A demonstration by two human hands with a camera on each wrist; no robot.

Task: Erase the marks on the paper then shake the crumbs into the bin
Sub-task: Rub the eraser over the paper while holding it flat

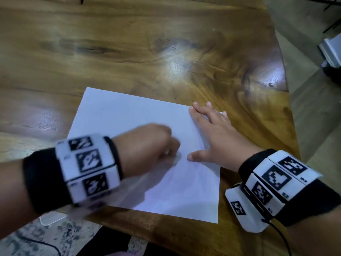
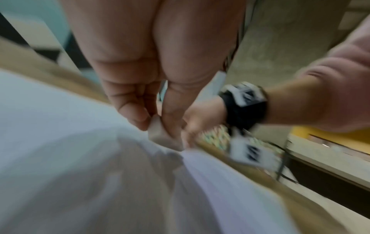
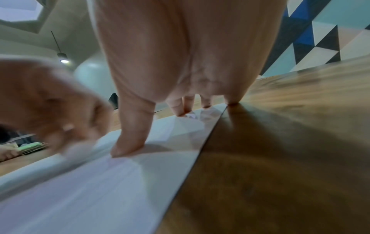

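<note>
- The left hand [image 1: 147,146] is curled almost into a fist, and its thumb and fingertips [image 2: 138,117] pinch a small white eraser [image 2: 163,137].
- The lower end of the eraser sticks out below the pinch and touches the paper [image 1: 129,126]; the hand and the eraser are blurred in all views.
- The paper is a white sheet that lies flat on the wooden table [image 1: 129,52], directly under the left hand's grip.
- Marks on the sheet are too faint to tell; just beside the eraser there is only a grey smudge or shadow.
- The right hand [image 1: 212,132] lies flat with straight, spread fingers [image 3: 180,109] and holds nothing in a grip.
- Its thumb [image 3: 130,142] presses on the paper just beside the eraser, and its fingers press the far right corner of the sheet.
- The little finger of the right hand comes down beyond the right edge of the paper, on the table.
- The bin does not show in any view.
</note>
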